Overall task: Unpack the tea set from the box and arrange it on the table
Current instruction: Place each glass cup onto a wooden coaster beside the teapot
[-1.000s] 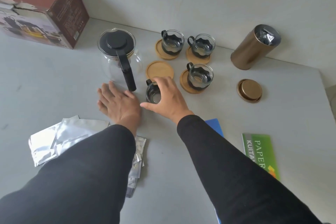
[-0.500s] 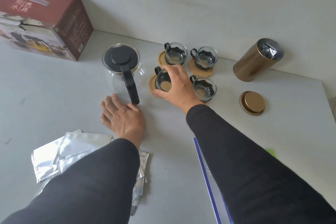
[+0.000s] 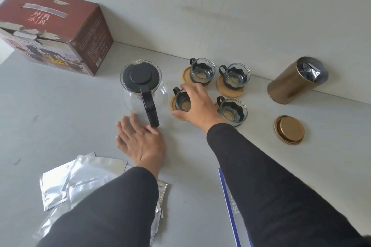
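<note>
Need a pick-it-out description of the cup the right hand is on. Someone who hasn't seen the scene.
Find the glass teapot with the black lid, mid-table. Directly to its right is a square of four glass cups on wooden coasters. The target cup is the near-left one, closest to the teapot, and the only one with the right hand around it.

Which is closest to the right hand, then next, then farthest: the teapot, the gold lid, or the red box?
From the right hand, which holds a cup on its coaster:
1. Teapot, just to the hand's left.
2. Gold lid, lying flat off to the right, beside the gold tin.
3. Red box, far off at the back left corner of the table.
</note>
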### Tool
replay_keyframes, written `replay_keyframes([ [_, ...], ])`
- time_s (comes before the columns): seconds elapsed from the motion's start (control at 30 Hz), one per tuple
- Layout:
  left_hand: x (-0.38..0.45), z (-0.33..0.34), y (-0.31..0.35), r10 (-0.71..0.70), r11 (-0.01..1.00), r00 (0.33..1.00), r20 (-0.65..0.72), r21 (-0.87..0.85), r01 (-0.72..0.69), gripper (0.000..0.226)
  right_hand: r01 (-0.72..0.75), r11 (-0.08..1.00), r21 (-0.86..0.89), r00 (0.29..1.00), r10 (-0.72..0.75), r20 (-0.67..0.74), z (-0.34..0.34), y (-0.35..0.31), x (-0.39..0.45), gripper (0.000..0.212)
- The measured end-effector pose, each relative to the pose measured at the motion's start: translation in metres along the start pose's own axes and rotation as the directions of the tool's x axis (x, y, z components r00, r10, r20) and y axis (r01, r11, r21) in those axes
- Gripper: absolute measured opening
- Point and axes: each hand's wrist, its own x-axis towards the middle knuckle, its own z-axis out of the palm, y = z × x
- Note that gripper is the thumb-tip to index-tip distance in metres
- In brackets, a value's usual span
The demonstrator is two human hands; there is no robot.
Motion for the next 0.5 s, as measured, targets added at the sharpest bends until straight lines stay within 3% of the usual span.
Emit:
replay_keyframes([
  [0.27, 0.000, 0.001, 0.000, 0.003, 1.000, 1.000, -0.003, -0.003, -0.003, 0.057, 0.010, 0.994, -0.111, 0.999, -0.014, -0.035, 0.001, -0.001, 0.000, 0.080],
  [0.5, 0.002, 0.002, -0.005, 0.025, 0.999, 0.999, 0.021, -0.028, -0.024, 0.056, 0.032, 0.989, -0.146, 0.947, -0.076, -0.311, -0.008, -0.011, -0.029, 0.064],
])
